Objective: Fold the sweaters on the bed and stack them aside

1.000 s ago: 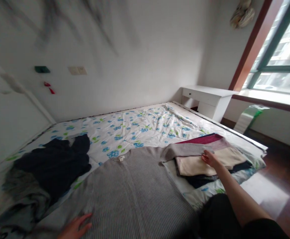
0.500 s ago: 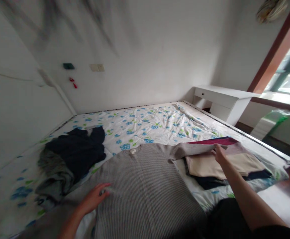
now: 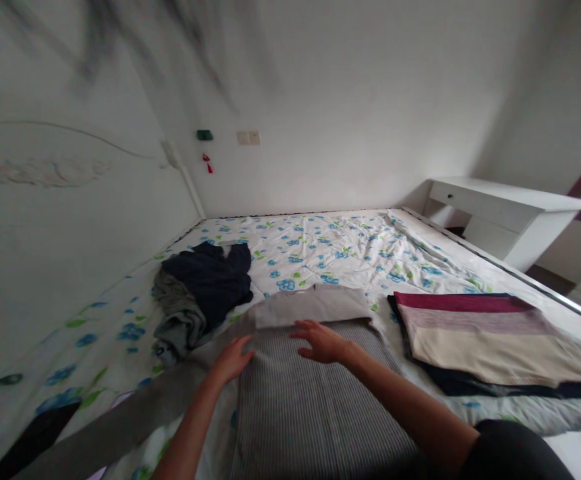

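Observation:
A grey ribbed sweater (image 3: 315, 393) lies spread on the bed's flowered sheet (image 3: 290, 250). Its right-hand sleeve (image 3: 310, 307) is folded flat across the top, covering the neckline. The other sleeve (image 3: 135, 417) stretches out to the lower left. My right hand (image 3: 320, 341) is over the sweater just below the folded sleeve, fingers extended and thumb apart, holding nothing. At the sweater's left edge, by the shoulder, my left hand (image 3: 233, 360) has its fingers apart. Whether either hand touches the fabric, I cannot tell.
A crumpled heap of dark navy and grey clothing (image 3: 210, 280) lies to the left. On the right is a stack of folded garments (image 3: 480, 333), striped maroon, mauve and beige on top. A white desk (image 3: 500, 207) stands beyond the bed's right edge.
My right hand has moved left from above the stack, laid the sleeve across the sweater's top and let go of it. The view has turned left.

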The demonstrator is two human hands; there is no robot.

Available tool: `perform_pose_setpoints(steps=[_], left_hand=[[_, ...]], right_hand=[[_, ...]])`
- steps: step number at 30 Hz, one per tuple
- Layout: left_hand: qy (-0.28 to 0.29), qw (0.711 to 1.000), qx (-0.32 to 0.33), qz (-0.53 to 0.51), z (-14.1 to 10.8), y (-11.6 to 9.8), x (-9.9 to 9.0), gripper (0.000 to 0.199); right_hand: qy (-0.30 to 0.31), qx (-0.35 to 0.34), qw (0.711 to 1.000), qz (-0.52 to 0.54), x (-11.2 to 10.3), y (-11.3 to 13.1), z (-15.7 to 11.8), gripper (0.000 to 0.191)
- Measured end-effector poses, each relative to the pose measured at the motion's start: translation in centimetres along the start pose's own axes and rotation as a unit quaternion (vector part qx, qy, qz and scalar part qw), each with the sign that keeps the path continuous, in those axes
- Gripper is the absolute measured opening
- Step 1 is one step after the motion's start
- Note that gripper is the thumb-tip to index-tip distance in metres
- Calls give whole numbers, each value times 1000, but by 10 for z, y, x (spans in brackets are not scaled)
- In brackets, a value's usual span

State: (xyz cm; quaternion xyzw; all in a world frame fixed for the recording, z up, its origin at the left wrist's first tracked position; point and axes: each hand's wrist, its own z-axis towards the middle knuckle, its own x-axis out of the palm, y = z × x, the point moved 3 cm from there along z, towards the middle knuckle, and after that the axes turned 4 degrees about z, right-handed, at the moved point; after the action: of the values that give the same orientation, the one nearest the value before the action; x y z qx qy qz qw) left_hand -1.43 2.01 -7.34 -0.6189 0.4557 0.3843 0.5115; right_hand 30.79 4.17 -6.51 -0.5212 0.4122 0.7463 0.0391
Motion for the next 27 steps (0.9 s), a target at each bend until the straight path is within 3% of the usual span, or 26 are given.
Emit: perform_pose_setpoints(steps=[2,4,8,11,15,20,24,27], left_hand=[[21,998,-10,51,-1,-2,3,63],[38,995,-7,90,0,-7,6,62],[94,983,11,159,9,-19,14,59],[129,972,16,193,15,-22,20,60],[154,965,25,211,18,-19,25,65],[142,971,12,194,20,-15,24,73],[128,973,1,194,24,-15,21,73],[138,971,0,197,23,-15,20,68]], right_hand=[[68,24,997,7,20,-5,-30,53],[86,79,993,-2,20,-29,-72,49],[34,202,978,-51,-6,-99,-152,50],[-17,282,956,-79,-18,-142,-184,63],[-2,316,947,-67,-7,-170,-178,68],[-15,347,933,-93,10,-174,-153,71],[-36,423,895,-137,6,-175,-162,63],[-19,446,883,-141,7,-178,-169,57]])
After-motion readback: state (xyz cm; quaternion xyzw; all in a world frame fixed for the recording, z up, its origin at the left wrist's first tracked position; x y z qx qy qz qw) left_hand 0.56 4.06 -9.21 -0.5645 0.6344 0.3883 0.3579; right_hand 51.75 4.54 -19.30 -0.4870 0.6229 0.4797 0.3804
